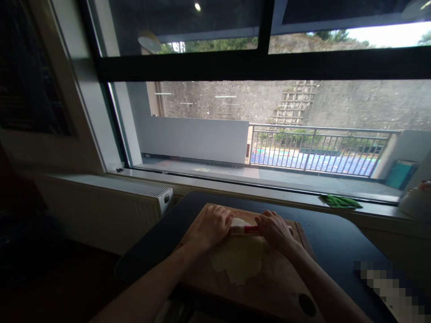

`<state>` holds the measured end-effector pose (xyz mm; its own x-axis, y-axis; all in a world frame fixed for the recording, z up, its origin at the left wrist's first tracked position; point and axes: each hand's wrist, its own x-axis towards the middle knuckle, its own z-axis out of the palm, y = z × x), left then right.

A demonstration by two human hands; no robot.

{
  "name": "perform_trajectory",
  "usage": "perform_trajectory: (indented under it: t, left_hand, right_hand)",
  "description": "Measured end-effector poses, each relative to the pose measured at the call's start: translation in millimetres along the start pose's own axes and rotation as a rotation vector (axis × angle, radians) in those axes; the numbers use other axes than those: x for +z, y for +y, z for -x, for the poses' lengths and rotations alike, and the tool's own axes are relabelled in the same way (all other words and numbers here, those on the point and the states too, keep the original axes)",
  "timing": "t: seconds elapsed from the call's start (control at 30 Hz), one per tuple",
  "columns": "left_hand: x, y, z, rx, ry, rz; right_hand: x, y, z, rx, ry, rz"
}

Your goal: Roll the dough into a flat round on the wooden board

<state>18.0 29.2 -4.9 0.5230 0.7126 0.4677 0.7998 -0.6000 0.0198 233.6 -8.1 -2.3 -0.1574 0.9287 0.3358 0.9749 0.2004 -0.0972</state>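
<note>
Both of my hands grip a rolling pin, which lies crosswise over a flat, pale sheet of dough. A red-and-white band shows on the pin between them. My left hand has its fingers wrapped over the left end. At the other end, my right hand is curled round the pin, and a bit of the pin's tip sticks out past it. Under the dough is a wooden board with a dark oval hole near its front right corner. The dough's outline is uneven, and some of it shows beyond the pin.
The board rests on a dark table against a window sill. A green cloth lies on the sill at right. A white radiator stands left of the table. One pixelated object is at the table's right edge.
</note>
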Motion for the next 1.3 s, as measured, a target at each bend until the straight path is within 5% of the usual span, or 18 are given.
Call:
perform_trajectory:
  t: [0.2,0.37,0.53,0.77,1.07,1.3]
  left_hand:
    - [-19.4,-27.0,32.2,0.156,-0.1,0.032]
    - [-33.9,-77.2,76.7,-0.118,-0.127,-0.02]
    - [-36.1,-88.4,98.7,-0.293,-0.169,-0.034]
    - [-27.0,-85.5,98.4,-0.2,-0.063,-0.012]
    - [-20.3,-103.3,77.6,-0.223,-0.083,-0.025]
    - [1.0,-79.9,11.4,-0.063,-0.061,0.064]
  right_hand:
    - [15.2,-11.0,-25.3,-0.001,-0.064,-0.022]
    - [38.1,-65.1,-81.2,-0.183,-0.139,-0.108]
    - [56.7,-82.5,-138.8,-0.243,-0.254,-0.172]
    - [34.3,-64.2,-84.0,-0.327,-0.367,-0.145]
    - [55.7,-69.7,-131.0,-0.295,-0.164,-0.199]
    - [32.7,2.7,-81.2,-0.468,-0.195,-0.185]
